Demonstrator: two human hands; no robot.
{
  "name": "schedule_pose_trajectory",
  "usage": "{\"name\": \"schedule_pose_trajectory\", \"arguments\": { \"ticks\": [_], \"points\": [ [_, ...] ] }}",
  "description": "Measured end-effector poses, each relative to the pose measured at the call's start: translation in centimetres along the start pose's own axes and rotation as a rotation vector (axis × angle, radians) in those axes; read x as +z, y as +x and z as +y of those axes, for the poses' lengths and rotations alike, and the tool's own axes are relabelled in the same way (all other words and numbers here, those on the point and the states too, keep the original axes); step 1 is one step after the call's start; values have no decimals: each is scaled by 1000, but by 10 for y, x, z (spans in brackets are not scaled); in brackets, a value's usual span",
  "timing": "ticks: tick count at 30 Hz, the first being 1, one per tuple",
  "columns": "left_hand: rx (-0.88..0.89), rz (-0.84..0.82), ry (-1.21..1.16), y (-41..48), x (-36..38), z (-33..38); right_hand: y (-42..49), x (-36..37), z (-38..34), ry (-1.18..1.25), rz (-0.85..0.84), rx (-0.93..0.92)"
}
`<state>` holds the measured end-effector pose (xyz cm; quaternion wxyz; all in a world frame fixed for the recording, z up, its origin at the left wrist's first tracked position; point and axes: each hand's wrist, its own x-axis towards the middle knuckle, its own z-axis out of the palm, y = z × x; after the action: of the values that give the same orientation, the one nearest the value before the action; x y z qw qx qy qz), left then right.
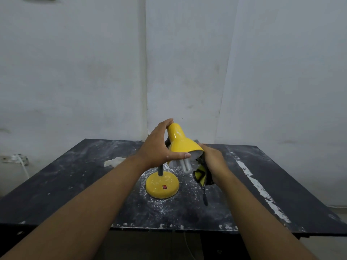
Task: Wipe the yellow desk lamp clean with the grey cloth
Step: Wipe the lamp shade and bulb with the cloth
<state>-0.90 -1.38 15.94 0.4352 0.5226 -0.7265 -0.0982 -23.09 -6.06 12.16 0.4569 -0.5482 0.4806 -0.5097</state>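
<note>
Forearms (84,212) outstretched, left hand (161,147) clasps the lamp shade (183,145), likely steadying it, while right hand (212,160) grips the cloth (201,174) against its rim.

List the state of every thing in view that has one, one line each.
Yellow metal desk lamp: upright on its round base, shade tilted down, white specks on it.
White tube bulb: unlit, in the shade.
Small red switch: position unreadable.
Grey cloth: bunched, hanging beside the shade's rim.
Left hand: grips the shade.
Right hand: holds the cloth.
Black table top: dusted white.
</note>
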Motion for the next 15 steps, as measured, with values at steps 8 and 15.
{"name": "schedule_pose_trajectory", "arguments": {
  "ticks": [8,15],
  "points": [
    [-16,12,-21,1,1,1,-21,10,-2,-83,161,-612],
    [-2,20,-24,-2,1,2,-14,-2,-26,-186,117,-463]
  ]
}}
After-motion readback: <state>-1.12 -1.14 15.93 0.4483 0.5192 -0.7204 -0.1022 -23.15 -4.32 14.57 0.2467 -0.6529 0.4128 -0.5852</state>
